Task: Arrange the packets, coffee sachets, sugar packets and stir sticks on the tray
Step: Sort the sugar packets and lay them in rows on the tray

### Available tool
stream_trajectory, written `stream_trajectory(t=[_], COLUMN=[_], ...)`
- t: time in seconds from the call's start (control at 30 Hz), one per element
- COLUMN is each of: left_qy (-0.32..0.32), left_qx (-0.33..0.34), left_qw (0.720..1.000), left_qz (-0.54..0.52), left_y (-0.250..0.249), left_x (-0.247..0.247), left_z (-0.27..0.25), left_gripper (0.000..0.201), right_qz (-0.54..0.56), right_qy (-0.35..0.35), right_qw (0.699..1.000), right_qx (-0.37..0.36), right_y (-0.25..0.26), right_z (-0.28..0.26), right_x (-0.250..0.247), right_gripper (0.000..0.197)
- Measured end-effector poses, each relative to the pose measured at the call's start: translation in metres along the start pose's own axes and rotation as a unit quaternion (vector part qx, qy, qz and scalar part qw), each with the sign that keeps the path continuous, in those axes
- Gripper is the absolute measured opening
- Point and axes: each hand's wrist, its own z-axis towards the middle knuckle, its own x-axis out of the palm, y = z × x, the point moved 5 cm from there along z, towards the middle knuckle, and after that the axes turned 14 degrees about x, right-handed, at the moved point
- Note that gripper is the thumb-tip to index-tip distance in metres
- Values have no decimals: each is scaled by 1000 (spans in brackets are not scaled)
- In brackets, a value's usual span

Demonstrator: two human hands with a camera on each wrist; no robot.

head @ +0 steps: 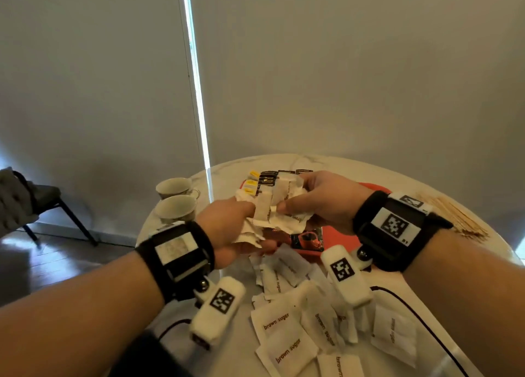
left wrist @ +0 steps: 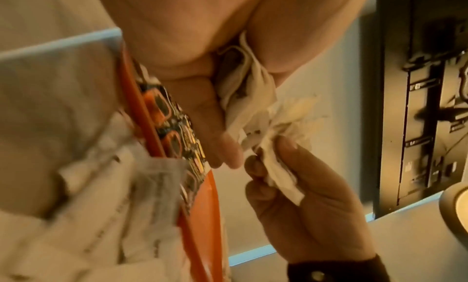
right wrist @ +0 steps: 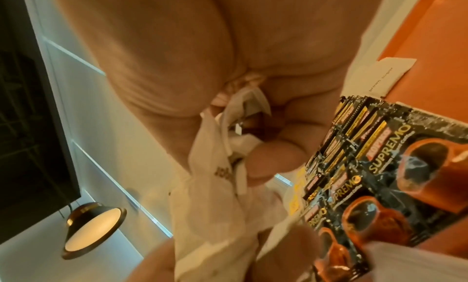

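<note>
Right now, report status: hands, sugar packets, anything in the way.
Left hand and right hand both grip a bunch of sugar packets above the orange tray. More packets loose on table. Nothing blocking.

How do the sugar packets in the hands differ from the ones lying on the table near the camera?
The held sugar packets are bunched and crumpled, gripped between the left hand and right hand above the orange tray. The loose sugar packets lie flat and scattered on the table, off the tray, their "brown sugar" print easy to read. Both are white paper sachets.
</note>
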Motion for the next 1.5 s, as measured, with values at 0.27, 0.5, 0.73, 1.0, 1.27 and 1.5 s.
stream_trajectory(t=[0.27, 0.5, 0.73, 1.0, 1.27, 1.5], left_qy=[101, 11, -1, 29, 7, -48], left_qx=[-24, 14, 17, 76, 119, 141], left_qw=[987, 995, 989, 982, 983, 982], left_qz=[-121, -93, -148, -170, -136, -113], left_y=[5, 6, 18, 15, 9, 6], left_x=[55, 68, 63, 51, 39, 33], left_z=[43, 100, 135, 137, 137, 134], left_gripper=[58, 30, 29, 58, 62, 26], right_qz=[-90, -121, 258, 381, 398, 419], right_qy=[-108, -122, 1, -8, -63, -75], right_qw=[990, 984, 966, 923, 913, 904], right_qx=[-24, -37, -30, -46, -56, -46], right_y=[-8, -5, -25, -46, -49, -49], right_z=[33, 59, 83, 85, 86, 86], right_x=[-26, -45, -57, -62, -57, -58], right_gripper=[20, 53, 49, 56, 31, 29])
